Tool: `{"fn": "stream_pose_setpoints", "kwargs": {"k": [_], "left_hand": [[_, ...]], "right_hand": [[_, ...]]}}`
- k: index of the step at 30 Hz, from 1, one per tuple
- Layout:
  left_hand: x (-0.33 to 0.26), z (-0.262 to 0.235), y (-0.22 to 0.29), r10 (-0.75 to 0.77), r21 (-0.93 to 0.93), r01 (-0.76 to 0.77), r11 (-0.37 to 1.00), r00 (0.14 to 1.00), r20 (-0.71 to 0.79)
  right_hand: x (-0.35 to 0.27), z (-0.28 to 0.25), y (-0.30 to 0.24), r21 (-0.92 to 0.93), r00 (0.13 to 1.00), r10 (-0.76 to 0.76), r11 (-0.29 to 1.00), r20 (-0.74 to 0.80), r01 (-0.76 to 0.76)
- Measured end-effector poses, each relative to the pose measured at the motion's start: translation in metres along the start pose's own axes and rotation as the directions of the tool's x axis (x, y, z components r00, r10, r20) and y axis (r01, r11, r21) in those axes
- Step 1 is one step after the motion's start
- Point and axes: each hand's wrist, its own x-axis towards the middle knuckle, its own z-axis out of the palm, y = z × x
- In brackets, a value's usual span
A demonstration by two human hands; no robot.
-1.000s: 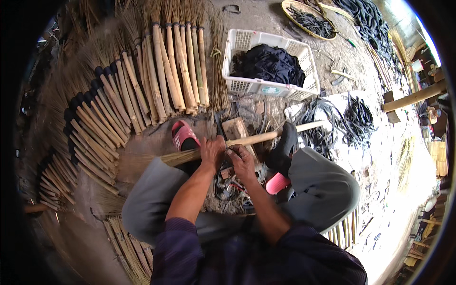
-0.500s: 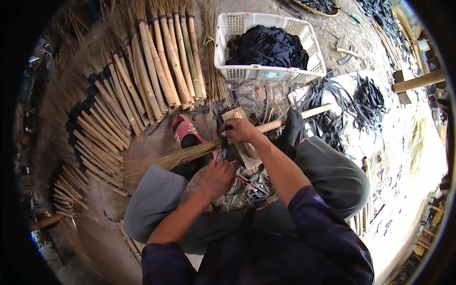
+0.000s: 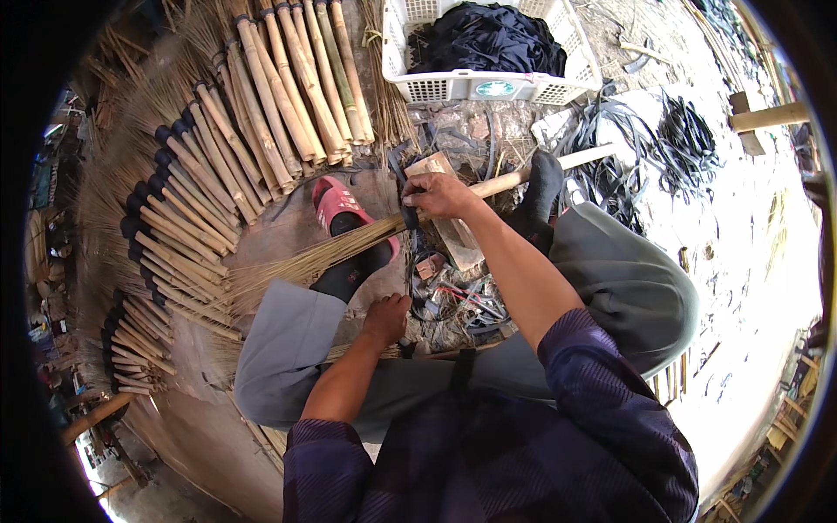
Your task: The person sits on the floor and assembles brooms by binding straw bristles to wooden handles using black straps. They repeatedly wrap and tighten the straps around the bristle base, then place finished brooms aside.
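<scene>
Dusty ground (image 3: 767,261) spreads under us, ringed on our left by rows of finished brooms (image 3: 187,218) with bamboo handles, some capped in black. We sit with the half-made broom (image 3: 349,248) across our lap, its pale stick running up to our right and its straw fanning down to our left over a red sandal (image 3: 336,205). Our right hand (image 3: 440,196) is closed around the neck where straw meets stick, beside a wooden block (image 3: 449,222). Our left hand (image 3: 388,318) is curled on a loose bunch of straw (image 3: 370,351) by our knee; the grip looks pinched on the stalks, though the fingertips are hidden.

To bind well, we judge the neck should be kept squeezed tight so the straw cannot slip, and each new bunch laid even with the rest. Black strips (image 3: 663,144) lie coiled near our right foot.

A white plastic basket (image 3: 488,85), latticed and rectangular, sits ahead, heaped with dark cloth (image 3: 488,39). A small round green-and-white label (image 3: 495,88) sits mid-wall on its near side.
</scene>
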Motion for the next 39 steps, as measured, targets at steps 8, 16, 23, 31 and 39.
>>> {"fn": "stream_pose_setpoints", "kwargs": {"k": [8, 16, 23, 31, 39], "left_hand": [[0.03, -0.001, 0.047, 0.26, -0.134, -0.324, 0.937, 0.898, -0.355], [0.078, 0.029, 0.079, 0.315, 0.039, -0.314, 0.949, 0.923, -0.221], [0.069, 0.011, 0.076, 0.253, -0.384, -0.342, 0.858, 0.931, -0.264], [0.045, -0.045, 0.075, -0.486, -0.786, -0.185, 0.59, 0.697, -0.528], [0.012, -0.053, 0.095, -0.383, -0.682, -0.05, 0.73, 0.796, -0.468]], "right_hand": [[-0.003, -0.002, -0.004, 0.02, 0.999, 0.022, 1.0, 0.024, -0.022], [-0.012, 0.002, -0.01, 0.103, 0.997, 0.038, 0.994, -0.073, -0.03], [-0.082, 0.044, -0.024, 0.406, 0.903, 0.1, 0.91, -0.418, 0.087], [-0.09, 0.095, -0.034, 0.976, 0.857, 0.479, 0.186, -0.19, 0.112], [-0.081, 0.096, -0.042, 0.972, 0.744, 0.63, 0.085, -0.224, 0.221]]}}
